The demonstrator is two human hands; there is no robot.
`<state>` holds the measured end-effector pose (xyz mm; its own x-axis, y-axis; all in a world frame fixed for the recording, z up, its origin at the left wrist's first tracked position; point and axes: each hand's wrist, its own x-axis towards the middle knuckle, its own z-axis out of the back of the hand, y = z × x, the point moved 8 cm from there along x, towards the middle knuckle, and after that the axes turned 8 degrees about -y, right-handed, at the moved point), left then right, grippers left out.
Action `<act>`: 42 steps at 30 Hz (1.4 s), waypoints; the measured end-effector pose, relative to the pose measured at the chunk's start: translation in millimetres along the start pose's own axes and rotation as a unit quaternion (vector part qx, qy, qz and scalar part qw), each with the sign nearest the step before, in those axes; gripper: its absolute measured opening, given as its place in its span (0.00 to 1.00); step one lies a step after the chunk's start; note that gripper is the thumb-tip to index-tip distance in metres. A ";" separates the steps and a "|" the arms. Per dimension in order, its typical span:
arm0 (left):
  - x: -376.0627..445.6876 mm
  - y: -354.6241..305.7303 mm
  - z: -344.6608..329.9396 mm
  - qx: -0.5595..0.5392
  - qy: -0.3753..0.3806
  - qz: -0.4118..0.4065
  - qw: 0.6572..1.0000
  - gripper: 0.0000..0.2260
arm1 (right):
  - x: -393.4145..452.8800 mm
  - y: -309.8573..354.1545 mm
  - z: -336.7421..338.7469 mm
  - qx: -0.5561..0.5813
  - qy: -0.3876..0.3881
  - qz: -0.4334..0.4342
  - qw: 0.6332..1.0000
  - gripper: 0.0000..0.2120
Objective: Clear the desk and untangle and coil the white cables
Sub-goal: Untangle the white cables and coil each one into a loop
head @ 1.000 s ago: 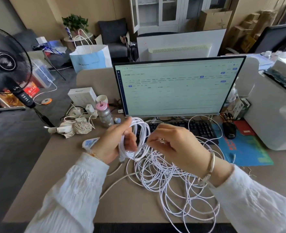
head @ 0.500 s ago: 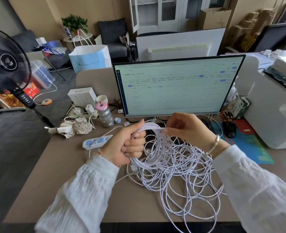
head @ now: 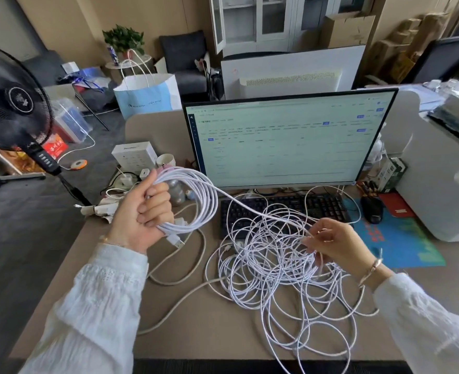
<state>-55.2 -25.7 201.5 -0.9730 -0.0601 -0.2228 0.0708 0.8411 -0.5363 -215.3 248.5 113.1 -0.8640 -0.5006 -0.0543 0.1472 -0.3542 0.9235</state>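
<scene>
I am looking down at the counter [head: 196, 333], which is carrying everything here. The monitor [head: 290, 141] is standing at its back edge with the screen lit, and the black keyboard [head: 317, 205] is lying just in front of it. A black fan [head: 12, 101] is standing off the left side.

The tangle of white cable [head: 277, 273] is sprawling loose over the middle of the counter, partly covering the near edge of the keyboard and spilling toward the front edge. The coil [head: 196, 201] is hanging raised above the counter, left of the keyboard, with a plug end dangling below it.

My left hand [head: 142, 211] is closing its grip around the coil, fingers curled over the gathered loops and thumb pointing up. A single strand is running taut from the coil across to my right hand [head: 336, 241], which is hovering over the tangle; its grip is pinching that strand between thumb and fingertips, the other fingers loosely bent.

A black mouse [head: 372, 209] is sitting on the blue mat [head: 401, 238], right of the keyboard.
</scene>
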 end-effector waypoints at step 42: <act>6.1 107.1 -48.1 0.172 0.013 0.273 0.947 0.19 | -14.0 107.8 -49.1 0.075 0.104 0.115 0.985 0.20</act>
<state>-64.1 89.9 181.8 -0.7761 0.3500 -0.5246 0.6269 0.5182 -0.5818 -163.7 178.5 194.8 -0.6960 -0.7108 0.1016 0.2418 -0.0988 0.9653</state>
